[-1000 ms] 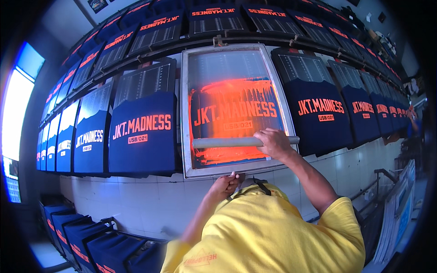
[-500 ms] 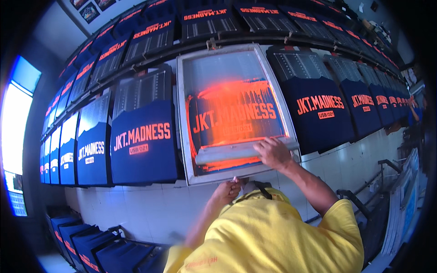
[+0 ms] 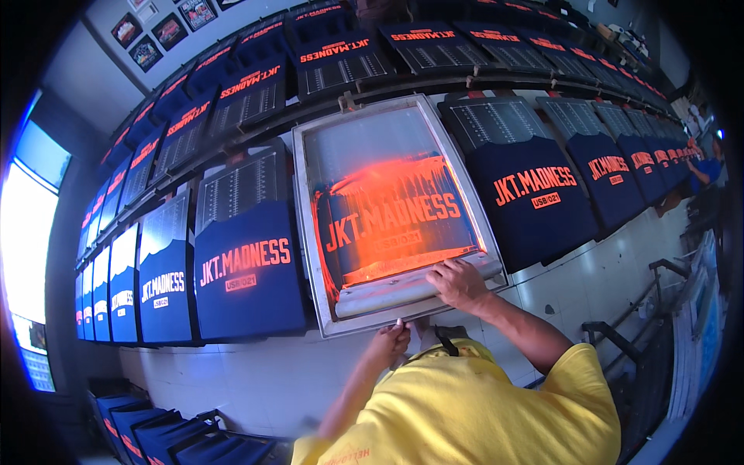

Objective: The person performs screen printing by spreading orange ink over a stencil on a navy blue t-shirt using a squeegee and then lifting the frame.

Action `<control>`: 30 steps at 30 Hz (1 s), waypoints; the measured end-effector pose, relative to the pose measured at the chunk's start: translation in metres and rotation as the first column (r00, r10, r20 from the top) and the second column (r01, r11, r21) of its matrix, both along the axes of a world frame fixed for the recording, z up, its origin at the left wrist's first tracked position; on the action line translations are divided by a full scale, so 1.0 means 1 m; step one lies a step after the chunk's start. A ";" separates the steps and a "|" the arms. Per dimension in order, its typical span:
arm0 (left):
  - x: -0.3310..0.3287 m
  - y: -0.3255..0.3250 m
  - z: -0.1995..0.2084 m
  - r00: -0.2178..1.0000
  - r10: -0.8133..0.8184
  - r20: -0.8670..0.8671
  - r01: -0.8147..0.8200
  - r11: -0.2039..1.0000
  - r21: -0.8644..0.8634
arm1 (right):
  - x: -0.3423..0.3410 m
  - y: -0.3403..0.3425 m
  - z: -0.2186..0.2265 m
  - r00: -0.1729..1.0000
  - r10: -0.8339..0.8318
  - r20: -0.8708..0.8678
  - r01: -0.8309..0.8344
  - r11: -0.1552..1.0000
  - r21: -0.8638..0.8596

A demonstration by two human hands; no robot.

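Observation:
A screen-printing frame [image 3: 304, 203] lies over a navy shirt in front of me, its mesh smeared with bright orange ink [image 3: 391, 174]. Orange lettering shows through the mesh. My right hand [image 3: 459, 285] is closed on a long grey squeegee [image 3: 376, 296] lying across the frame's near end, just inside the lower rail. My left hand [image 3: 390, 342] is closed at the middle of that rail, thumb up against its edge; part of its grip is hidden.
Navy shirts with orange prints lie on boards to the left [image 3: 246, 263] and right [image 3: 535, 190]. Another row runs behind a rail [image 3: 256, 128]. Framed pictures [image 3: 169, 31] hang at the back left. Black metal bars [image 3: 612, 341] stand at the right, and a person [image 3: 707, 167] stands far right.
The squeegee has come nearer to me, down to the frame's lower rail, with my right hand on it. My left hand stays at the rail. The view has shifted slightly.

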State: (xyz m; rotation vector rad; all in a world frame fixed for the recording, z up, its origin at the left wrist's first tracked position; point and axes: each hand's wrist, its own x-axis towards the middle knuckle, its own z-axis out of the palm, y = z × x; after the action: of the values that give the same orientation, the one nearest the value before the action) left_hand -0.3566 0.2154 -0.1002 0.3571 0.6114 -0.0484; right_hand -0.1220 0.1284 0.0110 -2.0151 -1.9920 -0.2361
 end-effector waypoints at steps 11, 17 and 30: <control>-0.006 0.064 0.168 0.981 0.089 -0.170 0.166 -0.840 0.516 | 0.008 0.000 0.005 1.000 -0.008 -0.023 0.005 0.990 -0.140; 0.003 0.100 0.106 0.940 0.041 -0.338 0.262 -0.722 0.640 | 0.021 -0.011 0.026 1.000 -0.006 -0.008 0.005 0.992 -0.126; -0.010 0.084 0.088 0.976 0.054 -0.209 0.172 -0.780 0.601 | 0.045 -0.062 -0.005 0.973 -0.231 -0.025 0.225 0.964 -0.141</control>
State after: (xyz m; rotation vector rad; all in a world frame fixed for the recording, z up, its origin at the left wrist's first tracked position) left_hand -0.3670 0.2991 -0.0124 2.8125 0.4688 0.5198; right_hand -0.0774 0.0663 0.0062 -2.3186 -1.7943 -0.1075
